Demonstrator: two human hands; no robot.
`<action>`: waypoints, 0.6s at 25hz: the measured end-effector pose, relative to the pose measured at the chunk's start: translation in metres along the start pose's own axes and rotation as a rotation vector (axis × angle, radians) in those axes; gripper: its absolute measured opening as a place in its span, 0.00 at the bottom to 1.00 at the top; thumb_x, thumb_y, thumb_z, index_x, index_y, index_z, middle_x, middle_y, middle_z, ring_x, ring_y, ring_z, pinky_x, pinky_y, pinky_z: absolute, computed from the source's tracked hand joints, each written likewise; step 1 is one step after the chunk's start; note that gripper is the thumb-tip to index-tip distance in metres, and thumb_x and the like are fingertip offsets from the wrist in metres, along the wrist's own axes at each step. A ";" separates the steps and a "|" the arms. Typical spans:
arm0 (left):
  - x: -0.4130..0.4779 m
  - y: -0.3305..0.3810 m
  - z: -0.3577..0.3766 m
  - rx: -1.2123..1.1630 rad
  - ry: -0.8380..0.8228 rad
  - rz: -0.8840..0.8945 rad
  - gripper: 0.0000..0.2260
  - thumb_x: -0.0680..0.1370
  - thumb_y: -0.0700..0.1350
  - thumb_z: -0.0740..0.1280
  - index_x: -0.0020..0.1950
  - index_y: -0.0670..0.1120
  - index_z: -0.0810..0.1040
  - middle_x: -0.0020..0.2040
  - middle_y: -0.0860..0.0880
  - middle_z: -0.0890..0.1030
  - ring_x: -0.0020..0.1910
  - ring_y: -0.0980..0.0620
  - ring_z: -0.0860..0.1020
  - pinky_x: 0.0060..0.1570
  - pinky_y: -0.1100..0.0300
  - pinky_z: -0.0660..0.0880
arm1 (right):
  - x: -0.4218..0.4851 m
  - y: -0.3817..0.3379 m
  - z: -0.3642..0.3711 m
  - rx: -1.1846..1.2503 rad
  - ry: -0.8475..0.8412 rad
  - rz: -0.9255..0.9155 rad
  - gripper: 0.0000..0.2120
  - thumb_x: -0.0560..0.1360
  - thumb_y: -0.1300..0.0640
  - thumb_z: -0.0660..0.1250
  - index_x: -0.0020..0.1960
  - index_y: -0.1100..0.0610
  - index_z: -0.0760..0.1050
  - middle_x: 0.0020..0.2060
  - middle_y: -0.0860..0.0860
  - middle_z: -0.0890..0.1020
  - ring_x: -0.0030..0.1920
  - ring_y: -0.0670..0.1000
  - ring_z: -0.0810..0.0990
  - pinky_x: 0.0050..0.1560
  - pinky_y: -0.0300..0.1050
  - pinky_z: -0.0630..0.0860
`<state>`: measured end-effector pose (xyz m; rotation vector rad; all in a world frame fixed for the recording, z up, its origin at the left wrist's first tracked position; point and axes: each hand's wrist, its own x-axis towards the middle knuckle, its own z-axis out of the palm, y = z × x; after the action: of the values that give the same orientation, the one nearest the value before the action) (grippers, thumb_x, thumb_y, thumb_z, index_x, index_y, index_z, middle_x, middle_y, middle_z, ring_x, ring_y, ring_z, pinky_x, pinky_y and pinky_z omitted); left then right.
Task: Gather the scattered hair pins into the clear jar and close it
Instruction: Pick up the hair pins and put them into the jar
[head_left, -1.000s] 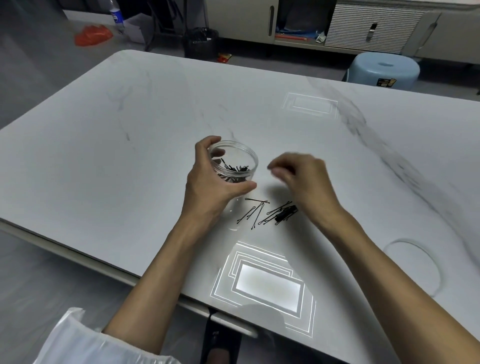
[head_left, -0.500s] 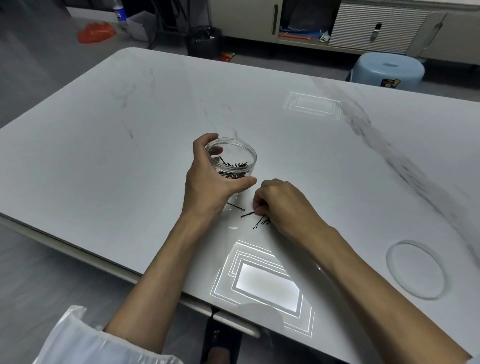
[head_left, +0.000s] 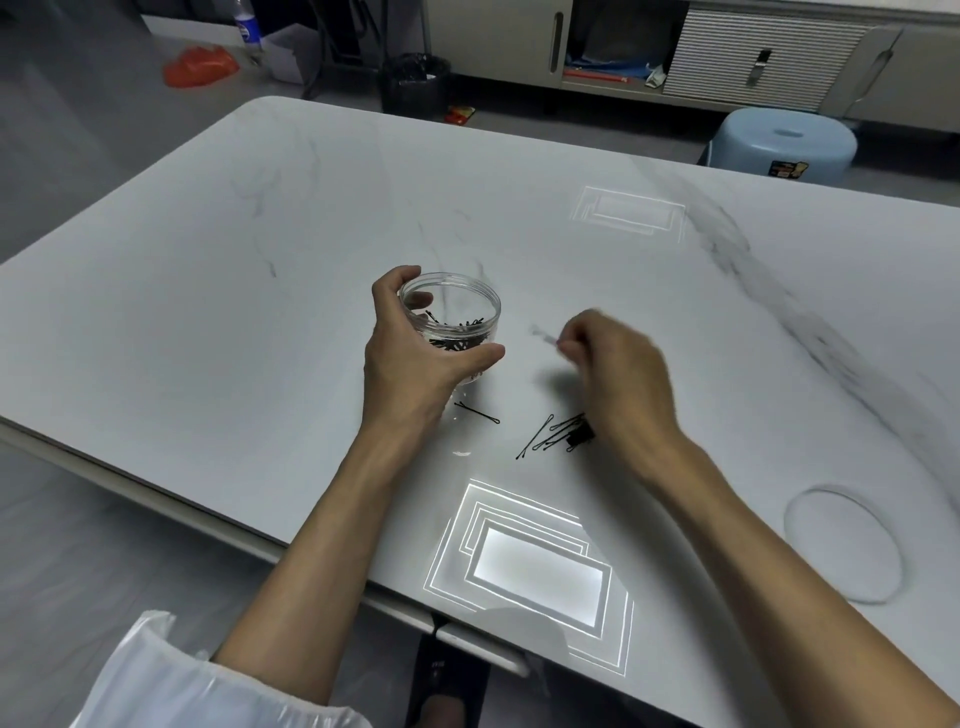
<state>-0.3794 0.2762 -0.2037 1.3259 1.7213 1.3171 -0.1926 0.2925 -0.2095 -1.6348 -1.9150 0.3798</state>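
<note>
- The left hand (head_left: 410, 358) is wrapped around the clear jar (head_left: 451, 317), thumb on the near wall and fingers curled round the far side, steadying it upright on the white table (head_left: 208, 312).
- A good many black pins already lie in the bottom of the jar, so I judge the gathering well under way.
- The right hand (head_left: 613, 374) is raised between the jar and the remaining pile, fingertips pinched together; it is blurred, and I cannot tell for sure whether a pin is between them.
- Still on the table: one lone pin (head_left: 478, 413) just beside the left wrist, and a small cluster of hair pins (head_left: 558, 439) near the right wrist.
- The jar stands open; its clear lid (head_left: 844, 543) lies flat well apart, to the right.
- Left to do, as I see it: the last pins, then fetching the lid and closing.
</note>
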 end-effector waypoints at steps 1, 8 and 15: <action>0.000 -0.001 0.000 0.003 -0.022 -0.005 0.42 0.58 0.50 0.82 0.66 0.60 0.64 0.59 0.58 0.76 0.57 0.57 0.77 0.57 0.56 0.76 | 0.007 0.001 -0.007 0.111 0.105 0.057 0.04 0.76 0.60 0.65 0.44 0.53 0.76 0.38 0.48 0.80 0.39 0.52 0.78 0.43 0.48 0.73; -0.009 0.001 0.011 0.051 -0.251 0.068 0.43 0.56 0.49 0.82 0.67 0.59 0.65 0.59 0.57 0.77 0.56 0.61 0.78 0.55 0.62 0.76 | 0.013 -0.034 -0.022 0.257 0.006 -0.246 0.03 0.72 0.62 0.72 0.44 0.56 0.83 0.33 0.43 0.82 0.33 0.42 0.75 0.39 0.33 0.71; -0.003 0.002 0.001 -0.004 -0.016 0.036 0.42 0.58 0.49 0.82 0.67 0.58 0.65 0.60 0.58 0.76 0.58 0.62 0.76 0.53 0.66 0.73 | 0.012 -0.012 -0.004 0.427 -0.021 0.061 0.02 0.70 0.59 0.73 0.42 0.54 0.83 0.35 0.46 0.83 0.35 0.43 0.79 0.41 0.38 0.73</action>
<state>-0.3767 0.2734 -0.2024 1.3677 1.6902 1.3264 -0.2006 0.3006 -0.1968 -1.4078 -1.6569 0.7746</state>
